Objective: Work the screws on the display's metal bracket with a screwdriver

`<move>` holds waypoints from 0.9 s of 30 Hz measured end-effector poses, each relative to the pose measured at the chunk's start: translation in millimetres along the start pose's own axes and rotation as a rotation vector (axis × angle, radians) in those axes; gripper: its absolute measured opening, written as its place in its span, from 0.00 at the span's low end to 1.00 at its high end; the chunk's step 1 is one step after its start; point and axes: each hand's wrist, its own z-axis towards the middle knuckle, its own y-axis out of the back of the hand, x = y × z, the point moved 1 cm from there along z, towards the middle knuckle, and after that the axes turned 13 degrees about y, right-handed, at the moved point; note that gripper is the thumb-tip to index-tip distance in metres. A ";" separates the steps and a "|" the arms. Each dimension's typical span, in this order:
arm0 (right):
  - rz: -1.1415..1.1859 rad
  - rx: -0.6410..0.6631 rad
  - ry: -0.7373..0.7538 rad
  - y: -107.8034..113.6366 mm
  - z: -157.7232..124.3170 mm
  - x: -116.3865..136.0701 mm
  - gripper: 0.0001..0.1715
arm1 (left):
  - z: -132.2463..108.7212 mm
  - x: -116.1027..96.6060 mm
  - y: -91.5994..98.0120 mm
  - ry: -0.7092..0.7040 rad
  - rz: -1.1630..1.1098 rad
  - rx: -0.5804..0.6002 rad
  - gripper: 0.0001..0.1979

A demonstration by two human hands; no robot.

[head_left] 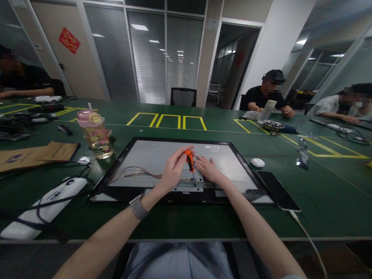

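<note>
A display panel (145,153) lies face down on the green table in front of me, its grey metal back up, with thin coloured wires (137,171) running across its lower left. My left hand (172,171) is closed around an orange-handled screwdriver (190,159) held upright over the panel's lower middle. My right hand (207,169) rests just to the right of the tool, fingers stretched toward its handle and the panel surface. A watch sits on my left wrist.
A black phone (277,190) with a white cable lies right of the panel, a white mouse (257,162) behind it. A pink-lidded bottle (95,133), a brown envelope (24,156) and a white panda-faced case (46,205) with black cables lie left. Three people sit at the far side.
</note>
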 end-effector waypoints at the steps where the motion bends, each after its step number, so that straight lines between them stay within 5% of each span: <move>1: -0.002 0.003 -0.001 -0.1 0.1 -0.3 0.28 | -0.1 0.5 -0.3 0.001 -0.010 0.013 0.15; 8: 0.003 0.000 -0.004 -1.1 0.5 -2.4 0.28 | -0.2 -2.1 -0.2 -0.074 0.086 -0.127 0.10; 17: 0.000 -0.012 0.012 -3.3 1.5 -5.6 0.28 | 3.8 3.3 2.6 -0.005 -0.021 -0.044 0.14; 27: 0.019 -0.008 -0.003 0.9 -1.0 -0.4 0.28 | 4.5 -0.1 3.3 -0.043 0.096 -0.092 0.12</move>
